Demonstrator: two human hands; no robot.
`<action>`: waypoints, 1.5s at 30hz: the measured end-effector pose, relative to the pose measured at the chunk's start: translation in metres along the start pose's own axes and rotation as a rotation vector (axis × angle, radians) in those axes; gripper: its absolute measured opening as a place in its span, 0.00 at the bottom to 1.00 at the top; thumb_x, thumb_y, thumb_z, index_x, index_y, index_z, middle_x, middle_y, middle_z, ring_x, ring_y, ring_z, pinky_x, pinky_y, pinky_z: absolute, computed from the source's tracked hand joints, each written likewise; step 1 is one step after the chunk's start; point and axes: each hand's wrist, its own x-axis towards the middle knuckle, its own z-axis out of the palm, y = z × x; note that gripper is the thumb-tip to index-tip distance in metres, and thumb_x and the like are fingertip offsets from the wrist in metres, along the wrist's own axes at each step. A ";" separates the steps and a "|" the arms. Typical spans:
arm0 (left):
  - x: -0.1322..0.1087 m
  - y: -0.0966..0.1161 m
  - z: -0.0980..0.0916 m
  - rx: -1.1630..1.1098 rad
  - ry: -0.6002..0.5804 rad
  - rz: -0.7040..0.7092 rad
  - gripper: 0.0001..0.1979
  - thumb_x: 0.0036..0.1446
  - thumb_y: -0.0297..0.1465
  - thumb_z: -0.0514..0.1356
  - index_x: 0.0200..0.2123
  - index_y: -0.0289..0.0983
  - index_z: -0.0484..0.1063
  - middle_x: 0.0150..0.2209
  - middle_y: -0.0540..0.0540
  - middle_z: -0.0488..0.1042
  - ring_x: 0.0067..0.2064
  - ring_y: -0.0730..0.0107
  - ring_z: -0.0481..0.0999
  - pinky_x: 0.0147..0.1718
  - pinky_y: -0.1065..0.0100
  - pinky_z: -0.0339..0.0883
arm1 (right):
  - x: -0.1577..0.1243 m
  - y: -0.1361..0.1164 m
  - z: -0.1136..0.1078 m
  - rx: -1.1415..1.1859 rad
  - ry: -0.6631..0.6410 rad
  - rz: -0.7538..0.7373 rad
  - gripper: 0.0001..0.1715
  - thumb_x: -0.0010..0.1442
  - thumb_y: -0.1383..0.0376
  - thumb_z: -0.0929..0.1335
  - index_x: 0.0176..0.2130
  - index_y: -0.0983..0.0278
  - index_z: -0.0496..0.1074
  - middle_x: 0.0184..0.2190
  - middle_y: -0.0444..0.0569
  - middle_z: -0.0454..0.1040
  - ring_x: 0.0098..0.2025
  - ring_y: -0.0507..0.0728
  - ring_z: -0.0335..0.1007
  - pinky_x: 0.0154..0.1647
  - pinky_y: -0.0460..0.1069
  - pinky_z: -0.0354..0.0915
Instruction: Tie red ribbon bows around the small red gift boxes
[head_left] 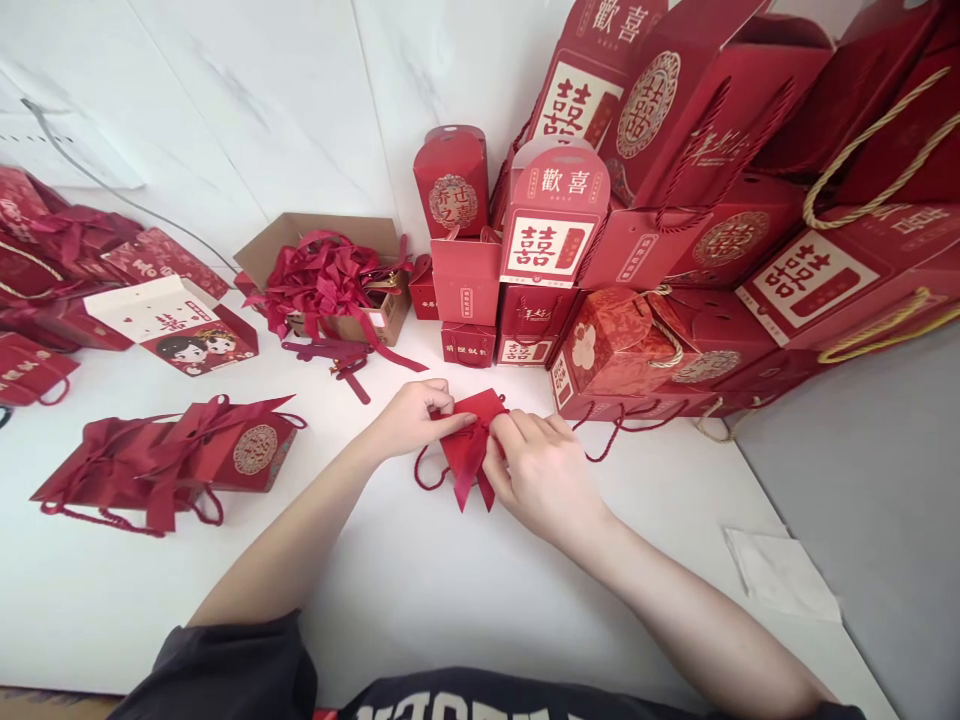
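Observation:
A small red gift bag (480, 408) lies on the white table (420, 580) in the middle of the view. A red ribbon (466, 470) crosses its front, its tails hanging toward me. My left hand (411, 415) pinches the ribbon at the bag's left side. My right hand (536, 470) pinches it from the right, fingers closed at the knot. A red cord handle (424, 478) loops out from under the bag on the left.
A cardboard box of red ribbons (330, 275) stands behind. Stacked red gift boxes (555, 230) and bags fill the back right. Finished ribboned bags (172, 460) lie at left, an open printed box (180, 325) behind them. A white tissue (780, 572) lies near the right edge.

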 end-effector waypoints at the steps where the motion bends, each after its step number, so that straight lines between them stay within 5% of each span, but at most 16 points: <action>1: 0.000 0.000 0.000 -0.007 0.000 -0.012 0.23 0.58 0.41 0.60 0.17 0.35 0.58 0.23 0.52 0.58 0.26 0.75 0.60 0.26 0.69 0.54 | 0.000 0.002 -0.004 0.012 -0.031 -0.069 0.11 0.60 0.71 0.62 0.41 0.67 0.71 0.31 0.50 0.71 0.32 0.58 0.65 0.36 0.53 0.54; 4: 0.001 0.000 0.001 -0.016 -0.001 -0.027 0.23 0.58 0.41 0.60 0.17 0.35 0.59 0.23 0.52 0.58 0.26 0.74 0.60 0.26 0.68 0.54 | 0.002 0.005 -0.009 0.071 -0.145 -0.243 0.24 0.58 0.73 0.64 0.55 0.63 0.66 0.39 0.52 0.72 0.38 0.59 0.66 0.39 0.53 0.57; 9: 0.001 0.001 0.001 -0.008 0.000 -0.018 0.23 0.58 0.40 0.60 0.17 0.35 0.59 0.22 0.52 0.56 0.27 0.73 0.60 0.27 0.68 0.53 | 0.004 0.012 -0.010 0.260 -0.168 -0.305 0.08 0.64 0.69 0.63 0.38 0.63 0.71 0.36 0.50 0.73 0.37 0.57 0.68 0.40 0.51 0.60; 15: 0.001 0.002 0.002 -0.043 -0.003 -0.026 0.22 0.58 0.39 0.60 0.17 0.35 0.58 0.23 0.53 0.56 0.26 0.75 0.59 0.28 0.68 0.54 | 0.005 0.041 -0.027 0.565 -0.033 0.128 0.04 0.65 0.68 0.64 0.40 0.59 0.68 0.34 0.44 0.76 0.32 0.52 0.71 0.35 0.46 0.63; 19: 0.000 0.002 0.003 -0.083 -0.011 -0.023 0.22 0.58 0.39 0.60 0.17 0.35 0.58 0.23 0.53 0.55 0.26 0.75 0.57 0.28 0.68 0.52 | 0.005 0.055 -0.037 0.438 -0.171 0.260 0.03 0.63 0.65 0.65 0.39 0.57 0.65 0.26 0.39 0.73 0.24 0.52 0.63 0.28 0.46 0.58; 27: 0.002 -0.002 0.007 -0.116 0.011 0.000 0.24 0.59 0.36 0.59 0.16 0.35 0.52 0.23 0.53 0.52 0.25 0.76 0.55 0.27 0.68 0.51 | 0.007 0.064 -0.036 0.403 -0.339 0.183 0.05 0.62 0.69 0.62 0.36 0.58 0.61 0.23 0.39 0.66 0.24 0.52 0.58 0.27 0.45 0.51; 35: 0.004 -0.005 0.011 -0.168 0.026 -0.085 0.25 0.60 0.40 0.58 0.16 0.36 0.52 0.23 0.53 0.52 0.25 0.76 0.55 0.27 0.68 0.53 | 0.008 0.068 -0.034 0.389 -0.499 0.218 0.03 0.62 0.68 0.61 0.36 0.59 0.61 0.23 0.40 0.69 0.26 0.53 0.63 0.27 0.46 0.52; 40: 0.000 0.008 0.014 0.050 0.112 -0.105 0.27 0.57 0.46 0.59 0.17 0.36 0.52 0.22 0.52 0.54 0.25 0.75 0.57 0.26 0.68 0.52 | 0.001 0.076 -0.047 0.501 -0.756 0.140 0.01 0.60 0.66 0.65 0.34 0.59 0.66 0.20 0.40 0.71 0.22 0.53 0.66 0.22 0.45 0.53; 42: -0.001 0.016 0.015 0.209 0.146 -0.092 0.29 0.54 0.50 0.60 0.16 0.36 0.53 0.21 0.52 0.55 0.25 0.74 0.57 0.26 0.68 0.51 | 0.001 0.079 -0.051 0.509 -0.735 0.143 0.03 0.61 0.62 0.65 0.35 0.59 0.68 0.20 0.41 0.71 0.23 0.54 0.67 0.23 0.46 0.55; 45: -0.003 0.024 0.013 0.348 0.144 -0.068 0.30 0.51 0.53 0.60 0.16 0.36 0.56 0.21 0.51 0.57 0.25 0.72 0.59 0.26 0.68 0.51 | 0.007 0.080 -0.046 0.530 -0.478 0.151 0.10 0.66 0.60 0.61 0.36 0.58 0.69 0.27 0.43 0.74 0.29 0.55 0.70 0.30 0.48 0.62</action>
